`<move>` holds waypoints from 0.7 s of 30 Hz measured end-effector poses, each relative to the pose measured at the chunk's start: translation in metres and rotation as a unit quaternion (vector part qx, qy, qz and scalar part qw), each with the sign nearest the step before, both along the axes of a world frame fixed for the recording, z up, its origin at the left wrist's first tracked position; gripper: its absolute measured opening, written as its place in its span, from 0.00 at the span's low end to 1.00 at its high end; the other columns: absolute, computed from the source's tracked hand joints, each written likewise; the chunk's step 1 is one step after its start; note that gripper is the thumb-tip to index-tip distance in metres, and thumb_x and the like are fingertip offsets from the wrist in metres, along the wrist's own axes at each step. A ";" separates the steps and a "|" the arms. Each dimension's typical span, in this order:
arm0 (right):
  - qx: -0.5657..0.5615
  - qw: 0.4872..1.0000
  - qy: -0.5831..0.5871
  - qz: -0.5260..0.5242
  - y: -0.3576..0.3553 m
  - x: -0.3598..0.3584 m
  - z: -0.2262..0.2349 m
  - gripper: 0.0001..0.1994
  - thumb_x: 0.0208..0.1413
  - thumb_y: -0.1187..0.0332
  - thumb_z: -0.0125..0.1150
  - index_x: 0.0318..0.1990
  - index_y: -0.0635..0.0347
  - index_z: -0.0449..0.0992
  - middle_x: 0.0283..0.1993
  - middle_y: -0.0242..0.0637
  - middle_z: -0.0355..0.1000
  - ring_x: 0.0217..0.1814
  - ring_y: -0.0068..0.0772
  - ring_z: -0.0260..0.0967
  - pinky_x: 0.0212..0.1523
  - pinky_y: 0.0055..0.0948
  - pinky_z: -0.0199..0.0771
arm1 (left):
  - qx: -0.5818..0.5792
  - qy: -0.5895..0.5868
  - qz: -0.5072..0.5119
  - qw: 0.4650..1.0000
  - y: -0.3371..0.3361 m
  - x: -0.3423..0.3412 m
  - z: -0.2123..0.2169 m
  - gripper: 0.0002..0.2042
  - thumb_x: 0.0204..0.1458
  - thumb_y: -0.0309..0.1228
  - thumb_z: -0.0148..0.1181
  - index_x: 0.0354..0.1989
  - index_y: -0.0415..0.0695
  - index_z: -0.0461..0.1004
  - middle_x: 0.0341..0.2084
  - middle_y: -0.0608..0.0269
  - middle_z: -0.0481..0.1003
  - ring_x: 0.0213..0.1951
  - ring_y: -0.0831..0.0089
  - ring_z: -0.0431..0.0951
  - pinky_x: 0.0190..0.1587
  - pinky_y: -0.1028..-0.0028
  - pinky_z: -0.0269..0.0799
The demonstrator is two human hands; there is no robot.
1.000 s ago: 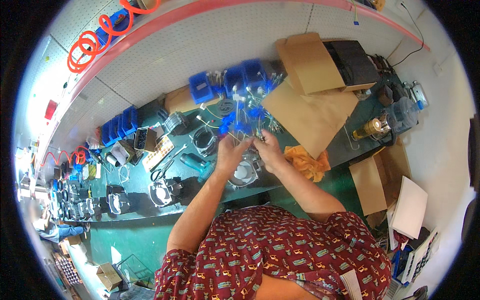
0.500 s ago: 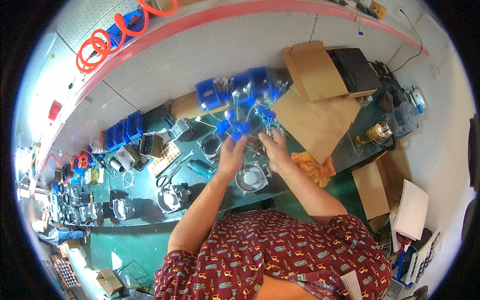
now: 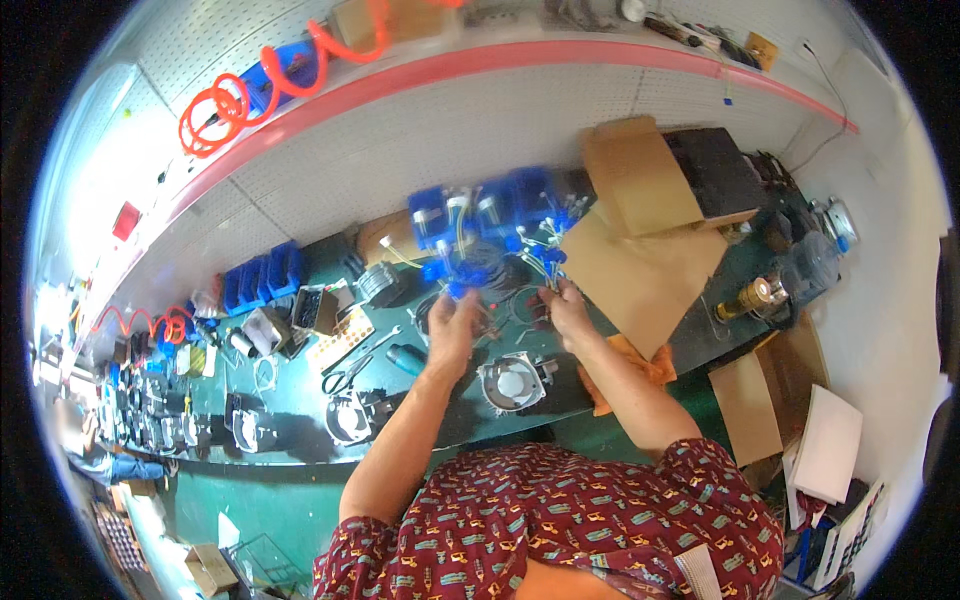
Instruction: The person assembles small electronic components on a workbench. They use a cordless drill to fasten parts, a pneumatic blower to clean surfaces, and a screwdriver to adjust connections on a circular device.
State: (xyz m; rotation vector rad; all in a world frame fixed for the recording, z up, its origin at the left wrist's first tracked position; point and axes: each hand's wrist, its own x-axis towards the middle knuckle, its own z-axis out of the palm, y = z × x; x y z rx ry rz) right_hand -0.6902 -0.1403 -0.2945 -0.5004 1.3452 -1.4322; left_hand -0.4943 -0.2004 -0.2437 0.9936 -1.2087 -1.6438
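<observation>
Both hands are raised over the green bench. Closed fingers of my left hand [image 3: 455, 328] grip a cluster of blue parts with wires [image 3: 456, 272], whose white plugs fan out upward; motion smears it slightly. To its right, my right hand [image 3: 570, 314] pinches a bundle of wires [image 3: 549, 264] with blue pieces and white plugs at its upper end. A gap separates the two hands. Below them on the bench sits a round grey motor housing [image 3: 512, 383]. A teal-handled tool [image 3: 406, 359] lies beside my left forearm.
Blue bins [image 3: 430, 212] stand behind my hands. Cardboard [image 3: 640, 265] and an open box [image 3: 640, 175] occupy the right, near an orange cloth [image 3: 655, 368]. Scissors [image 3: 347, 377], a wrench [image 3: 380, 338] and more housings [image 3: 350, 418] lie left. A red-edged shelf [image 3: 500, 55] crosses above.
My hands have moved farther apart, the left cluster separating from the bundle in my right hand. The whole view has shifted slightly, with the bench lower in it.
</observation>
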 end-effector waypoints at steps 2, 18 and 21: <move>-0.032 0.995 0.090 -0.018 -0.006 -0.012 -0.018 0.06 0.67 0.67 0.51 0.46 0.56 0.67 0.28 0.31 0.70 0.23 0.21 0.63 0.20 0.23 0.63 | 0.019 0.041 0.025 0.999 0.005 0.005 0.004 0.07 0.63 0.33 0.56 0.37 0.44 0.74 0.23 0.70 0.73 0.21 0.82 0.70 0.22 0.80 0.62; -0.090 0.985 -0.109 0.102 -0.023 0.036 0.045 0.11 0.60 0.57 0.65 0.34 0.50 0.72 0.22 0.20 0.63 0.20 0.15 0.60 0.17 0.20 0.57 | -0.114 -0.006 -0.027 0.993 0.000 -0.013 -0.029 0.07 0.63 0.29 0.58 0.44 0.40 0.78 0.34 0.74 0.76 0.33 0.85 0.69 0.35 0.80 0.64; -0.063 0.983 -0.139 0.100 -0.022 0.032 0.045 0.09 0.60 0.59 0.65 0.35 0.51 0.72 0.22 0.20 0.63 0.20 0.15 0.60 0.16 0.20 0.55 | -0.108 -0.030 -0.025 0.993 0.000 -0.009 -0.029 0.07 0.65 0.29 0.55 0.43 0.39 0.76 0.31 0.74 0.75 0.31 0.84 0.69 0.33 0.80 0.65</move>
